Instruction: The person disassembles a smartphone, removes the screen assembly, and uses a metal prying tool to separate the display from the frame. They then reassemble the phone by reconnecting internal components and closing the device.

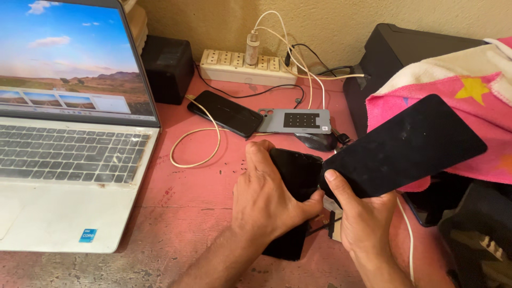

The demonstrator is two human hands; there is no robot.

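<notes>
Together we are separating a black phone body (292, 184), which our left hand (264, 200) is gripping over the pink table (186, 202), while our right hand (362, 216) is pinching its lifted black screen panel (405, 146) beside the laptop (69, 160).

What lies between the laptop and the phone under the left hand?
In the head view, only bare pink table separates the laptop from the black phone under the left hand; the cream cable loops farther back.
</notes>
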